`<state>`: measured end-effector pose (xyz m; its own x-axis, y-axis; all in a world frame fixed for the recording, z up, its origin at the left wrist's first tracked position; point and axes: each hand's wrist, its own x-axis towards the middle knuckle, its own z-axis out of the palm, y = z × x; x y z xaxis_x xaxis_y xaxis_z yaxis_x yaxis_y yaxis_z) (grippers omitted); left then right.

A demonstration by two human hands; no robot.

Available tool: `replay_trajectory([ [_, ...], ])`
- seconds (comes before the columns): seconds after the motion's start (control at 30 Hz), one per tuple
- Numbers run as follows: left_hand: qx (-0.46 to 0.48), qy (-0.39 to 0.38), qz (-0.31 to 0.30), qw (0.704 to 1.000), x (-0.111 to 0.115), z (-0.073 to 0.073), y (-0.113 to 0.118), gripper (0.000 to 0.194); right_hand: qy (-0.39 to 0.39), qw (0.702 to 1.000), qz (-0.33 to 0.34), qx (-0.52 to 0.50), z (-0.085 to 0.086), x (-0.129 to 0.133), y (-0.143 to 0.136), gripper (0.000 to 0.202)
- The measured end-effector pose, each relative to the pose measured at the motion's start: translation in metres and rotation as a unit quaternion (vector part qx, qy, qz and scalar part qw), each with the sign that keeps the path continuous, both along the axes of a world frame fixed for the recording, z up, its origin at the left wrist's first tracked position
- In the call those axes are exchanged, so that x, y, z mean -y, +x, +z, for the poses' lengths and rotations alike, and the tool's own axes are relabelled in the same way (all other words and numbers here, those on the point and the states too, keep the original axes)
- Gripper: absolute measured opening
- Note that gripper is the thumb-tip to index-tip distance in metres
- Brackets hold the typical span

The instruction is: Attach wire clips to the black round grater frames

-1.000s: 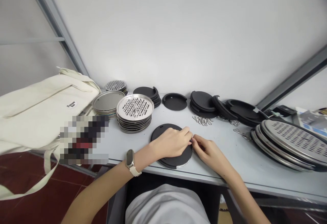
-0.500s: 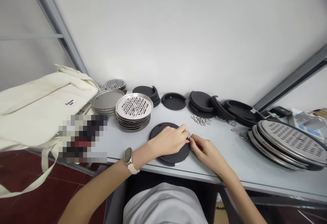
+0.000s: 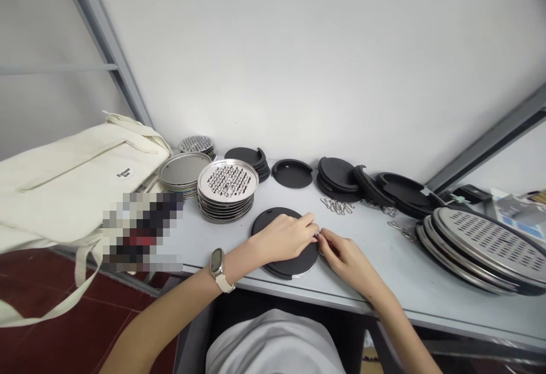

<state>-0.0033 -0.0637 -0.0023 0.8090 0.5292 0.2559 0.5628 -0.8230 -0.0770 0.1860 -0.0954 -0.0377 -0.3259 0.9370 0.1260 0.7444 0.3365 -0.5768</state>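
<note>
Head view: both hands meet at a round black rubber disc on the grey table.
Left hand rests flat on it; right hand, fingertips pinched narrow at its right edge, grip unclear.

A single head-worn camera looks forward and down from just above the seated person's chest, close over the near edge of the pale grey tabletop, facing the plain white wall behind it; its wide lens bends the grey metal frame bars outward.
</note>
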Motion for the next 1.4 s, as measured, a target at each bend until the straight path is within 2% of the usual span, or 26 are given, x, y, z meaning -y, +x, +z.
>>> replay_trajectory([
  [0.27, -0.016, -0.017, -0.005, 1.000, 0.0003, 0.0006, -0.0001, 0.019, 0.001, 1.000, 0.003, 0.001, 0.0024, 0.0005, -0.0010, 0.030],
  [1.03, -0.026, 0.023, -0.023, 0.999, 0.0024, 0.0006, 0.0002, 0.017, 0.018, 1.000, -0.002, -0.011, -0.0003, 0.0013, -0.0023, 0.029],
  [1.4, -0.041, 0.003, -0.028, 0.999, 0.0025, 0.0039, 0.0015, 0.017, 0.024, 0.999, -0.002, -0.024, -0.0005, 0.0003, -0.0019, 0.030],
])
